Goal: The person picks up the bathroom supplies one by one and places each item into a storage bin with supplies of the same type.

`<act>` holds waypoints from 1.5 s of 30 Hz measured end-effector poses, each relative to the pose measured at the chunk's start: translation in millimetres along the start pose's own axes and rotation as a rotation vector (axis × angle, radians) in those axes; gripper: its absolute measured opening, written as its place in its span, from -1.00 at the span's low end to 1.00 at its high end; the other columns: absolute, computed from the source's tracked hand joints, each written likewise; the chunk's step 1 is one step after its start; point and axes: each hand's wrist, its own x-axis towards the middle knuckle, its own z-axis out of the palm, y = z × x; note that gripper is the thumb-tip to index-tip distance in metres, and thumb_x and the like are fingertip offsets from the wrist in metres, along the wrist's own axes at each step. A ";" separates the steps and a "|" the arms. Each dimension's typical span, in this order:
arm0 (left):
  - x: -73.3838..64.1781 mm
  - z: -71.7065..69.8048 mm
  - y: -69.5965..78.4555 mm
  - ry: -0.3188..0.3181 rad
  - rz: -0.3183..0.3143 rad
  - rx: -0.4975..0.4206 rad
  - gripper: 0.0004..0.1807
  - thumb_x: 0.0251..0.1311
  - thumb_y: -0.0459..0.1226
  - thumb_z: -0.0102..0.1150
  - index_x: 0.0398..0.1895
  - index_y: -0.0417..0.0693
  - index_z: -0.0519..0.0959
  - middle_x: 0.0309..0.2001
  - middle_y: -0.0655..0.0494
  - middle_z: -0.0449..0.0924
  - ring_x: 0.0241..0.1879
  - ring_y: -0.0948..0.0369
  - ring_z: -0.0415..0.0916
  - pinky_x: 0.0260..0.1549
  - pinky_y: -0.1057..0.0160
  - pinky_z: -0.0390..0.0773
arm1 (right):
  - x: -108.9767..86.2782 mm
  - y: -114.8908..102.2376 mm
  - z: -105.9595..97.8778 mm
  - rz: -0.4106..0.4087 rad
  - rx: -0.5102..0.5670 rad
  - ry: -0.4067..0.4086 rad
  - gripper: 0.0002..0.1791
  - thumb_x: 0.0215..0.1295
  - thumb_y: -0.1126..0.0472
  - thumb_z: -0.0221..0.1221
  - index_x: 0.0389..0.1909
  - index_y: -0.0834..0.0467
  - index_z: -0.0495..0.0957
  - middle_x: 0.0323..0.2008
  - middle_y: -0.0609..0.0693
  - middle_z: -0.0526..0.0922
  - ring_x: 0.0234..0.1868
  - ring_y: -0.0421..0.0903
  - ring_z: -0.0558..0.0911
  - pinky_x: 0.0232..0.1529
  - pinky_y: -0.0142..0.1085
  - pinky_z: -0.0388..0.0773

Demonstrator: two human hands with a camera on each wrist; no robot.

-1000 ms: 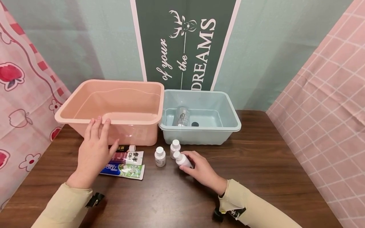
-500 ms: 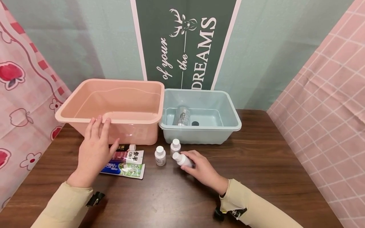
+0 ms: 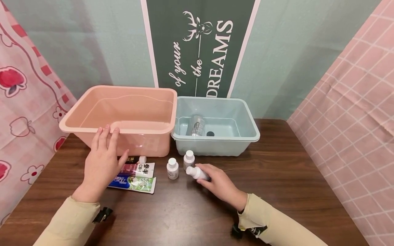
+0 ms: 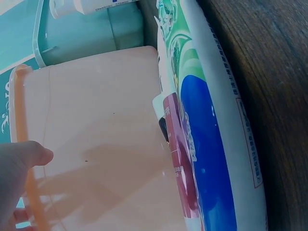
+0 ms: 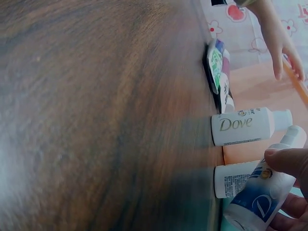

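My right hand grips a small white bottle between thumb and fingers. The bottle tilts, its cap toward the left; a blue patch on its label shows in the right wrist view. Beside it two similar white bottles stand upright: one marked Dove and another closer to the blue bin. My left hand rests its extended fingers over the front rim of the pink bin, its thumb held apart. Below this hand lie toothpaste tubes, partly hidden by it.
Right of the pink bin stands a smaller blue bin with a clear, printed container lying inside. Both stand along the back of the brown wooden table. Patterned cloths hang around the table.
The bottle in my right hand has tipped further, its cap swinging left and down, away from the upright bottle behind. My left hand has stayed on the rim.
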 end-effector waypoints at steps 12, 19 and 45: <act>-3.0 0.1 -0.5 0.006 0.001 -0.005 -0.16 -0.15 -0.23 0.34 0.27 -0.32 0.25 0.22 -0.44 0.18 0.26 -0.30 0.08 -0.05 -0.31 0.34 | -3.5 0.1 -4.0 -0.054 -0.142 -0.016 -0.48 0.12 0.22 0.29 0.13 0.21 0.46 0.01 0.06 0.54 0.02 -0.03 0.52 -0.01 -0.15 0.48; -3.0 0.4 -0.7 0.012 -0.006 -0.010 -0.16 -0.15 -0.23 0.34 0.26 -0.32 0.24 0.23 -0.45 0.18 0.26 -0.30 0.07 -0.04 -0.31 0.34 | -4.4 3.3 -4.5 -0.109 -0.269 -0.012 -0.45 0.10 0.20 0.30 0.15 0.20 0.46 0.00 0.05 0.55 0.02 -0.02 0.52 0.01 -0.16 0.48; -2.2 -0.9 1.5 0.001 -0.013 0.001 -0.16 -0.14 -0.24 0.36 0.26 -0.33 0.25 0.24 -0.43 0.18 0.29 -0.27 0.04 -0.16 -0.34 0.39 | -7.0 2.8 -9.4 -0.232 -0.548 0.049 -0.55 0.15 0.21 0.25 0.10 0.02 0.48 -0.08 0.07 0.52 -0.06 0.02 0.52 -0.03 -0.15 0.49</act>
